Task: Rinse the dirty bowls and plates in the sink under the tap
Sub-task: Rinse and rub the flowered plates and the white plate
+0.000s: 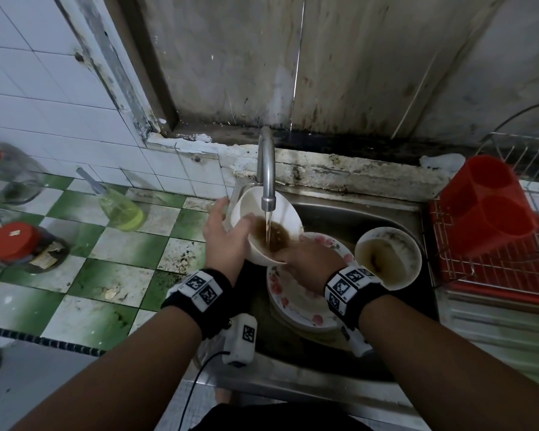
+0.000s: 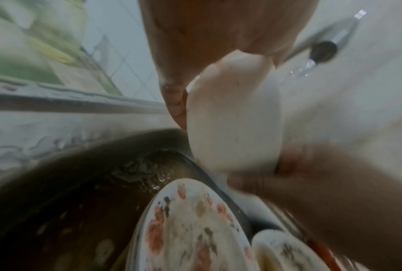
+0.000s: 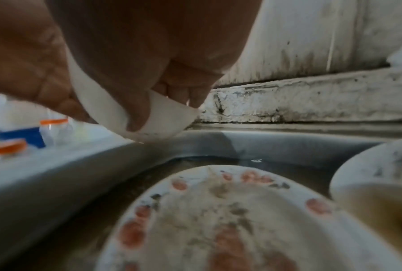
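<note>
A white bowl tilts under the running tap, and brown water swirls inside it. My left hand grips its left rim, thumb over the edge. My right hand holds the near right side; in the right wrist view its fingers curl round the bowl's wall. Below in the sink lies a dirty floral plate. A second white bowl holding murky water stands to its right. From the left wrist, the bowl, plate and tap show.
A red cutlery holder stands on a red dish rack right of the sink. On the green-and-white tiled counter to the left are a bottle of yellow liquid and red-lidded jars. A grimy ledge runs behind the tap.
</note>
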